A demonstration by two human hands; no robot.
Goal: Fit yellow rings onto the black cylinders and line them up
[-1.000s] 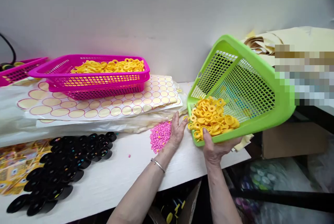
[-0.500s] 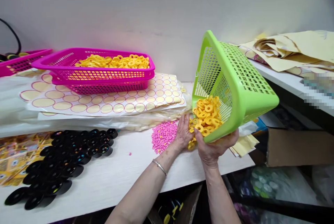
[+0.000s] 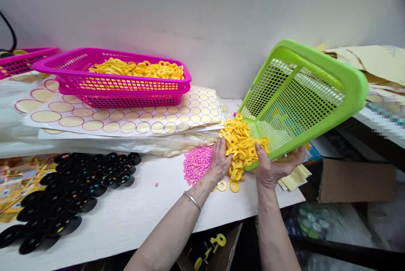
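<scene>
My right hand [image 3: 278, 167] grips the near lower rim of a green plastic basket [image 3: 322, 66], thumb inside and fingers beneath. The basket lies tilted with its mouth toward the left. A heap of yellow plastic rings [image 3: 238, 142] spreads from its mouth onto the white tabletop. My left hand [image 3: 220, 159] rests against the heap's left side, fingers extended and holding nothing. Just left of that hand lies a patch of small pink beads [image 3: 198, 165] with a few yellow ones among them. Several loose rings [image 3: 234, 186] sit at the near edge of the heap.
A magenta basket [image 3: 126, 85] of yellow rings stands on sticker sheets [image 3: 144, 127] at the back left. Rows of black round cups [image 3: 85, 184] with coloured bits occupy the left. A shelf with papers [image 3: 376, 62] is at right, above a cardboard box [image 3: 357, 180].
The green basket has tipped further and shifted right with my right hand. More yellow rings have spilled onto the table. My left hand stays beside them.
</scene>
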